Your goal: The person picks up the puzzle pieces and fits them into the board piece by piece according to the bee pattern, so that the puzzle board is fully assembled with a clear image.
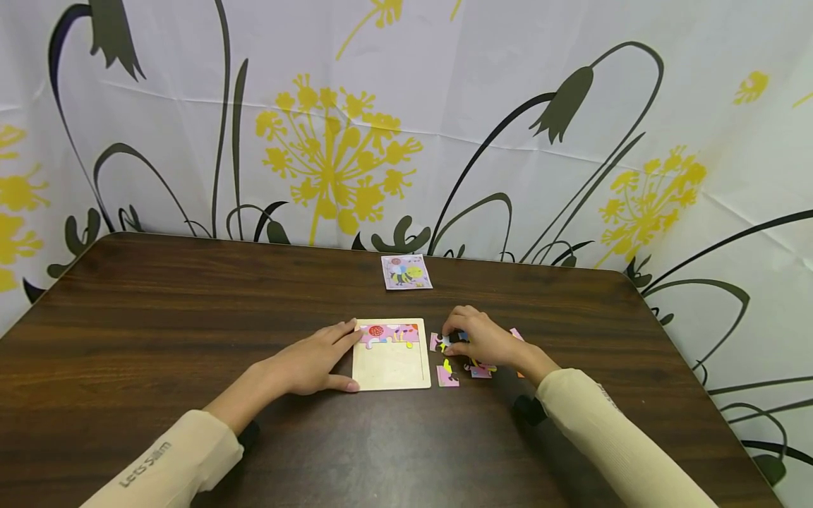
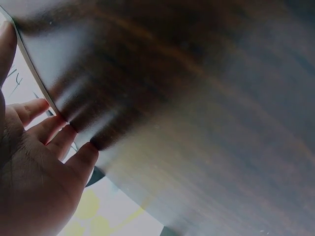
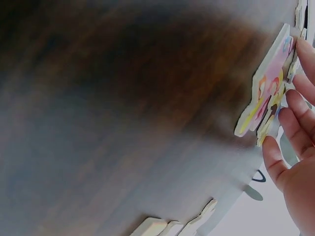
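Observation:
A square wooden puzzle board (image 1: 390, 370) lies flat, with pink pieces (image 1: 386, 334) fitted along its top row. My left hand (image 1: 317, 358) rests at the board's left edge, thumb by the lower corner and fingers over the upper part. Its straight fingers touch the rim in the left wrist view. Right of the board, my right hand (image 1: 485, 339) bends over loose pieces, thumb and index finger pinching a puzzle piece (image 1: 442, 343) with pink, white and yellow print. Nearer me lies a pink and yellow piece (image 1: 447, 376). Another pink piece (image 1: 480, 371) is partly hidden under the hand.
A printed picture card (image 1: 406, 272) showing a bee lies at the table's back edge. More loose pieces, one with a pink corner (image 1: 516, 333), show beyond the right hand. Behind the dark wooden table (image 1: 190, 303) hangs a flowered cloth (image 1: 476, 70).

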### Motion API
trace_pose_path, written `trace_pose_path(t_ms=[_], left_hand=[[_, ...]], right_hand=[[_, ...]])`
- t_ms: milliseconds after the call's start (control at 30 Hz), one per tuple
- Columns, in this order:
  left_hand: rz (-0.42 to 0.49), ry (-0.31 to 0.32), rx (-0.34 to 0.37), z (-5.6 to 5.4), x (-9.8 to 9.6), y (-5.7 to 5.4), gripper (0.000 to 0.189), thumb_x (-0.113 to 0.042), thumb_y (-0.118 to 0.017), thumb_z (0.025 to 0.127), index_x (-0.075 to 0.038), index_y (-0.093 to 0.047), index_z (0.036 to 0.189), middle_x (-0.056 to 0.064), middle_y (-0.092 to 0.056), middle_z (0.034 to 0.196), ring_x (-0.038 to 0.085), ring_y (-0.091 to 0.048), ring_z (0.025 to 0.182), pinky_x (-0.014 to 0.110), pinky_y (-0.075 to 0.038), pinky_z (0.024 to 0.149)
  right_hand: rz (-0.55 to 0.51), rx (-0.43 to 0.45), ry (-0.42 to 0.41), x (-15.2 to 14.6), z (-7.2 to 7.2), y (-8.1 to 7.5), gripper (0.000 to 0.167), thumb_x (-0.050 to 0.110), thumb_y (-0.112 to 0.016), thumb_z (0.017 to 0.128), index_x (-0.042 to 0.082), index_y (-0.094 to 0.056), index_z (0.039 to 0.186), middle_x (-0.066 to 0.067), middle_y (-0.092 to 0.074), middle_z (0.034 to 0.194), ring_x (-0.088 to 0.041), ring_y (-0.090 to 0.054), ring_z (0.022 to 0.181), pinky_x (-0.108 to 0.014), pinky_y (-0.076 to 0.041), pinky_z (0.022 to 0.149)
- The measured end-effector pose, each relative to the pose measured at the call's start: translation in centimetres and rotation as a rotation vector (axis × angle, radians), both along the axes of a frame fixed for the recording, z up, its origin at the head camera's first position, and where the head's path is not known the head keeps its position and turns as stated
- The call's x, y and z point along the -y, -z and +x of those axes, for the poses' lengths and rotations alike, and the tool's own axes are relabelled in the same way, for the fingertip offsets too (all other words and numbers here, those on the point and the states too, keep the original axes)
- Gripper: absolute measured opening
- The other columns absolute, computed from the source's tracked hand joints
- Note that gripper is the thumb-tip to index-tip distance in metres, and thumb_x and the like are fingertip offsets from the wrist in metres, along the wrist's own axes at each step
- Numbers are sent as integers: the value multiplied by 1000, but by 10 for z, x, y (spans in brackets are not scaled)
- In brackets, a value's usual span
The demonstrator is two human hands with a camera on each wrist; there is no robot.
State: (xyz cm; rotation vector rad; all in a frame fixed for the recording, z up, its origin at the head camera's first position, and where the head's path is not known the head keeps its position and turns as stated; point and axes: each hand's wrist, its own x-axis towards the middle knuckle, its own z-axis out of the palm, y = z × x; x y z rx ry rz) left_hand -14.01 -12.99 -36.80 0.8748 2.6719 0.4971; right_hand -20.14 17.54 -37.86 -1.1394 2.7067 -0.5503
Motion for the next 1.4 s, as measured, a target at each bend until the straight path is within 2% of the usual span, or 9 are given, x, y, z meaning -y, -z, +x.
trace_pose_path(t_ms=[300, 633, 1067, 1400], left_hand=[[2, -6, 5, 0, 0, 0, 82, -43, -64, 82, 3, -30, 140, 23, -22, 146, 39, -23, 131, 51, -25, 102], [2, -11, 9, 1, -1, -1, 81, -43, -64, 82, 3, -30, 140, 23, -22, 146, 39, -23, 131, 50, -25, 102], [3, -7, 1, 1, -1, -3, 81, -44, -63, 82, 3, -30, 139, 24, -22, 145, 40, -24, 131, 51, -25, 102], [-9, -9, 10, 1, -1, -2, 81, -43, -63, 82, 4, -30, 140, 23, -22, 145, 39, -23, 131, 50, -25, 103]], right_hand=[[11, 30, 6, 0, 0, -3, 19, 21, -71, 80, 9, -64, 92, 0, -54, 96, -20, -46, 94, -44, -36, 86], [-38, 53, 16, -1, 2, -6, 18, 18, -71, 79, 7, -62, 91, -1, -55, 93, -18, -46, 86, -32, -41, 75], [-73, 117, 76, -2, -3, -17, 19, 15, -71, 79, 7, -61, 93, -1, -56, 92, -20, -51, 85, -35, -46, 76], [-79, 76, 29, 9, -7, -20, 19, 17, -71, 78, 9, -62, 93, 2, -57, 92, -18, -51, 88, -34, -45, 79]])
